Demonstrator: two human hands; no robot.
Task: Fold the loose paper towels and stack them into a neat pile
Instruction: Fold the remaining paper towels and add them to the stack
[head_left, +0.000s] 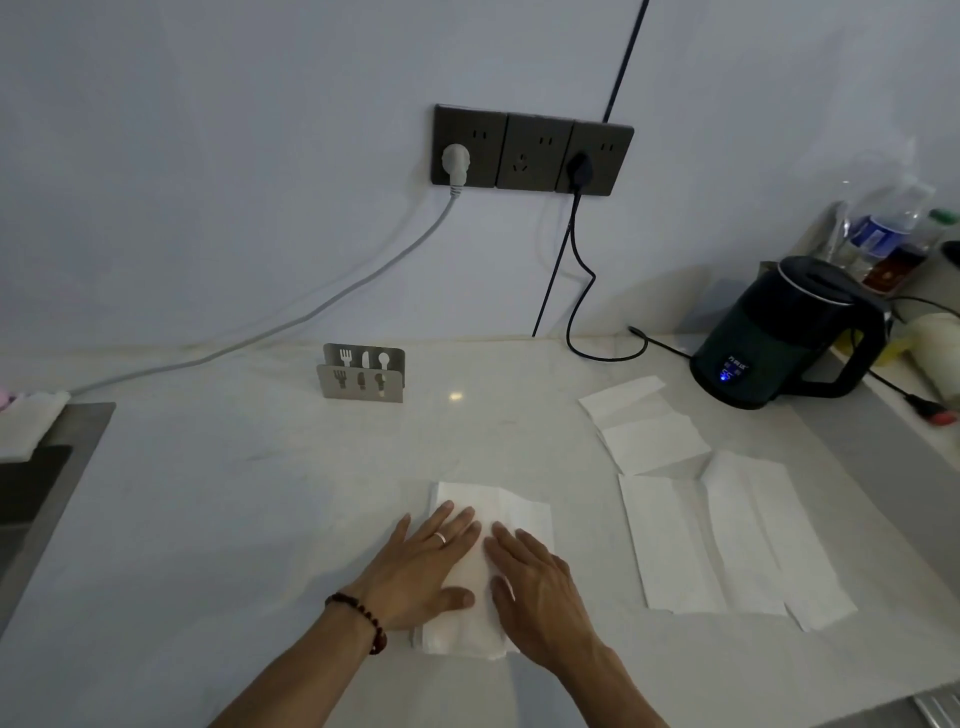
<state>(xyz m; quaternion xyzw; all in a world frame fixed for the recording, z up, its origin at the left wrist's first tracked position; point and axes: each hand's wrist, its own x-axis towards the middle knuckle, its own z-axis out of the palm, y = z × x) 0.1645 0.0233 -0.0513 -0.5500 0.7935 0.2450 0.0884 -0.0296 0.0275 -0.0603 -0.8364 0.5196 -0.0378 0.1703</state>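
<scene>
A folded white paper towel (511, 512) lies on the pale counter (260, 493) near the front middle. My left hand (421, 566) presses flat on its left half, fingers straight. My right hand (535, 587) lies flat on its right half, fingertips close to those of the left. To the right, two unfolded towels (727, 545) lie side by side and overlap. Behind them lies another loose towel (644, 426), partly creased.
A steel napkin holder (362, 373) with cutlery cut-outs stands at the back middle. A dark electric kettle (784, 332) sits at the back right, with its black cord (582, 291) running to wall sockets (530, 150). A sink edge (57, 467) is at the left.
</scene>
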